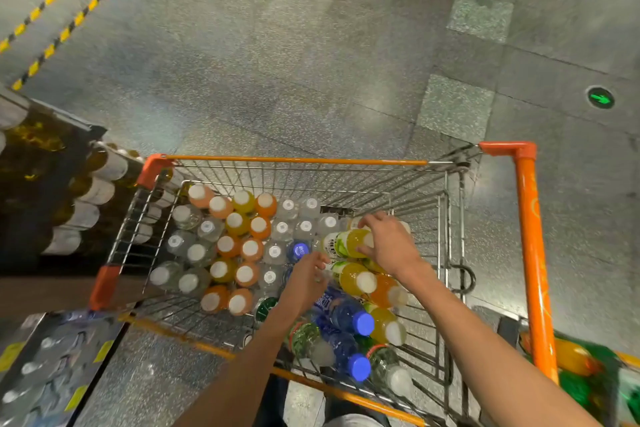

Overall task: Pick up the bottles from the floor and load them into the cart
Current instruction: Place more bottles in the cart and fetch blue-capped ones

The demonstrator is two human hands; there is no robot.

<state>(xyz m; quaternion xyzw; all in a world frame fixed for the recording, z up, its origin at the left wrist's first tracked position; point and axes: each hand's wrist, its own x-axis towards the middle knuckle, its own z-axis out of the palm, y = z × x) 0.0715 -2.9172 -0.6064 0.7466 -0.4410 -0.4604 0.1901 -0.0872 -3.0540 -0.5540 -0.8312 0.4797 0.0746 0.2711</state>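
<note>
Placing step, looks like: the right hand (388,243) grips a yellow bottle (353,243) inside the cart (298,160), left hand (306,276) open just beside. Next probably letting go.

A single head-worn wide-angle camera looks steeply down from above, close over the near end of the cart (294,160), facing forward toward the far floor (277,62).

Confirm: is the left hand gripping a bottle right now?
No. The left hand hangs open-fingered over the bottles in the cart, while the right hand grips a yellow bottle lying on its side.
</note>
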